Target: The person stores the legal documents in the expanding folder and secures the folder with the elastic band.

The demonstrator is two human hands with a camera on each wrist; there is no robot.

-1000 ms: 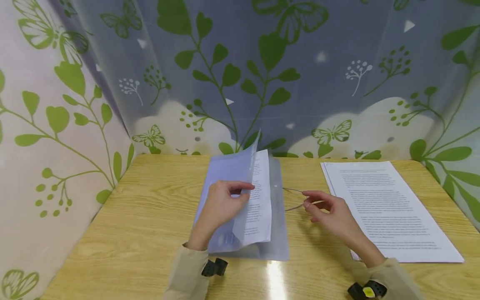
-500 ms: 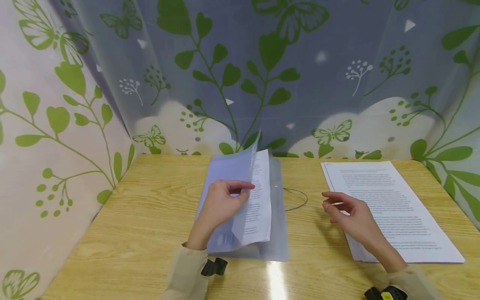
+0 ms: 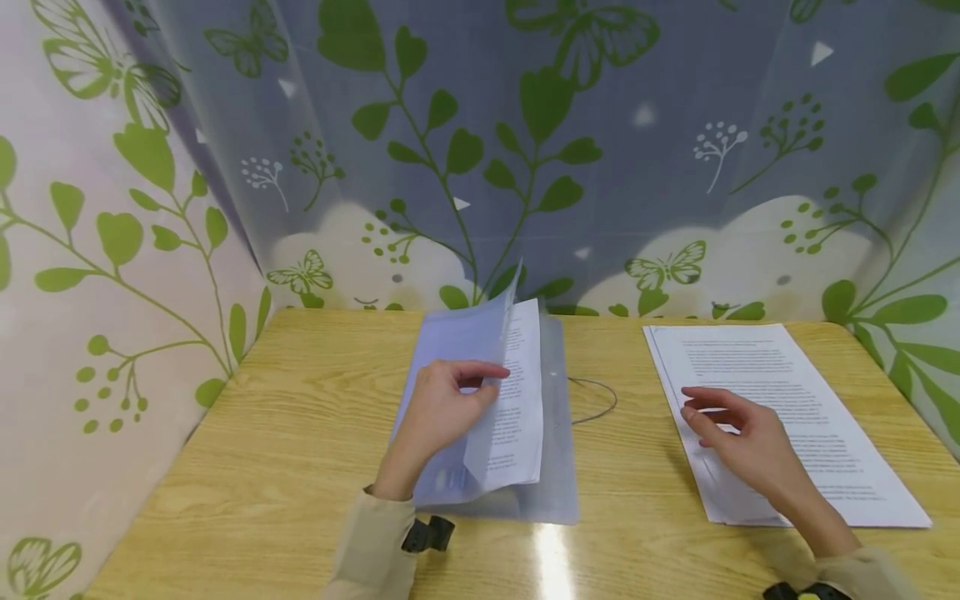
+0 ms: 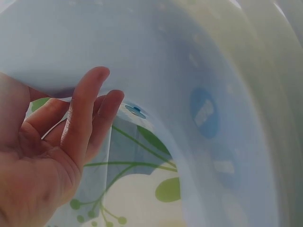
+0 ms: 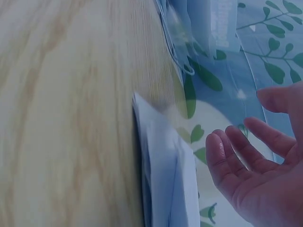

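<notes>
A translucent bluish plastic folder point(image 3: 468, 329) lies at the middle of the table with its cover partly lifted. My left hand point(image 3: 442, 404) pinches the raised cover near its free edge; in the left wrist view the cover point(image 4: 142, 42) bends away past the fingers. Inside sit printed sheets point(image 3: 521, 417), partly hidden under the cover. A thin grey cord loop point(image 3: 615, 404) sticks out from the folder's right side. My right hand point(image 3: 750, 442) hovers above the left part of a stack of printed paper point(image 3: 750, 358), holding nothing, its fingers loosely bent.
The wooden table point(image 3: 277, 425) carries both the folder and the paper stack, with a strip of bare wood between them. A curtain point(image 3: 450, 125) patterned with leaves and butterflies hangs behind the back edge and along both sides.
My right hand has let go of the cord loop and moved right, over the paper stack. The loop now lies on the table. My left hand and the folder stay put.
</notes>
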